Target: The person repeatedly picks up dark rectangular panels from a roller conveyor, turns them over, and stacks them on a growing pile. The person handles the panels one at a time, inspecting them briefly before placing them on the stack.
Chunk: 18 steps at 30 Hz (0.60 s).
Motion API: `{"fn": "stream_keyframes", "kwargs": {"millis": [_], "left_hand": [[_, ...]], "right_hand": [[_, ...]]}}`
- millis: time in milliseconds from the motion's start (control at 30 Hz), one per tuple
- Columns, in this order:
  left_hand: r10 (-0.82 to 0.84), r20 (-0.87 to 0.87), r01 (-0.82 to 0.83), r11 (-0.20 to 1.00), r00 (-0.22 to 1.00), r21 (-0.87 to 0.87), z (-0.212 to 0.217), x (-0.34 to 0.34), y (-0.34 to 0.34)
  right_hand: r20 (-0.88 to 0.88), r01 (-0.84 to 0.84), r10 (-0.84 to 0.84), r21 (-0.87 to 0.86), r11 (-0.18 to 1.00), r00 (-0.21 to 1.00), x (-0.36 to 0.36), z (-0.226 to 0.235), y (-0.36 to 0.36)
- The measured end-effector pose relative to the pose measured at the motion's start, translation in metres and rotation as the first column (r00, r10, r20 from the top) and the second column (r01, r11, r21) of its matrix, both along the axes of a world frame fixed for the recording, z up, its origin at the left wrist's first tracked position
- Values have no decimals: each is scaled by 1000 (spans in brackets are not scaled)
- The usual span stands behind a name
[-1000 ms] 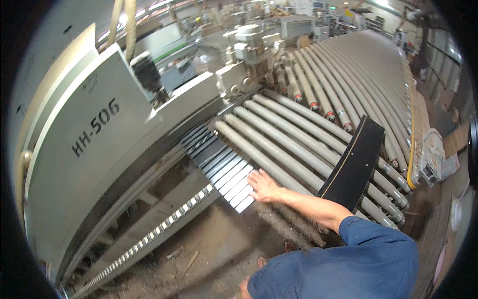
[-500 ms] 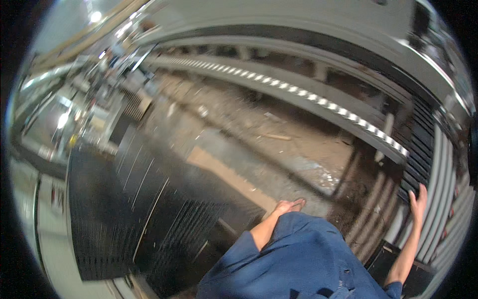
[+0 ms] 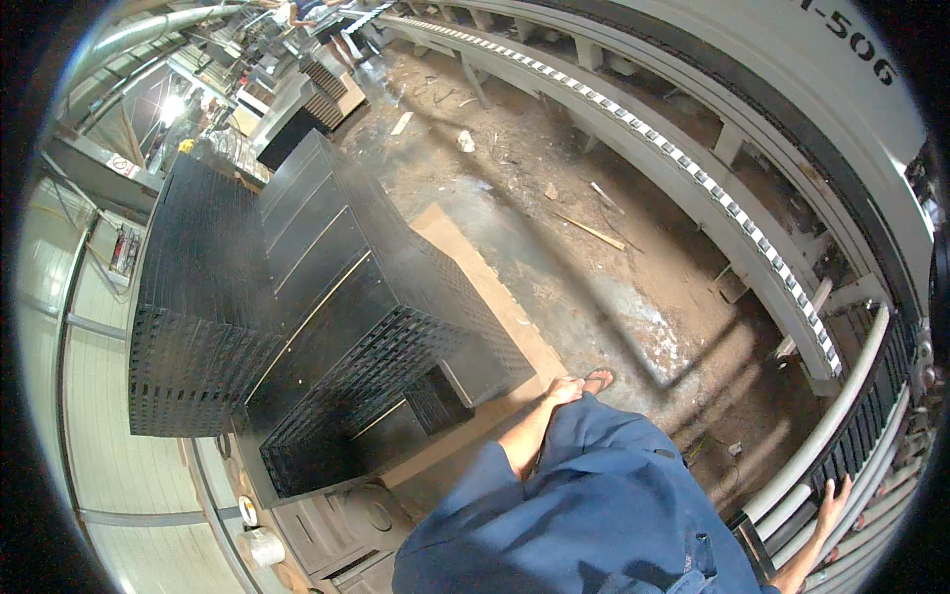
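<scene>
At the right, my right hand (image 3: 834, 503) is open, with its fingers apart. Its fingertips are at the lower end of a black slatted panel (image 3: 859, 436), which lies among grey rollers; I cannot tell if they press on it. My left hand (image 3: 565, 390) hangs in front of my blue shirt (image 3: 594, 495), above a sandalled foot (image 3: 599, 380). Its fingers are too small and partly hidden to read, and no held thing shows there.
Tall stacks of black slatted panels (image 3: 327, 287) stand at the left on brown sheeting (image 3: 465, 257). A grey machine rail with a white toothed strip (image 3: 633, 124) runs along the far right. Wood scraps (image 3: 591, 232) litter the floor. Another person (image 3: 309, 12) stands far off.
The view has swung, so the stacks and machine rail sit higher in it. My right hand now appears lower, at the panel's lower end. My left hand stays by my body.
</scene>
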<state>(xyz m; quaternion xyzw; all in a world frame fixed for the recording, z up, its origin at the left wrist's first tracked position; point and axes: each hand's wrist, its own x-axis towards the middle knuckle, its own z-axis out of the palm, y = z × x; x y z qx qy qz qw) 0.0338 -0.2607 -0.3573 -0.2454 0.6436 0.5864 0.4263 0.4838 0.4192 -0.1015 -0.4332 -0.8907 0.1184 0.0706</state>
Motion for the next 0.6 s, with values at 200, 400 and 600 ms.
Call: {"fn": "stream_keyframes", "kwargs": {"millis": [200,400,600], "left_hand": [[-150,-99,138,984,984,-115,12,0,-3],[-385,-262,349,921,885,-174,42,-7,20],[-570,-340,609,793,748,10,153,-15,130]], "right_hand": [[42,77,-78,29,997,996,6,1,-8],[167,128,-160,190,973,973,-26,2,-55],[195,68,-114,230,971,974,-84,16,-152]]}}
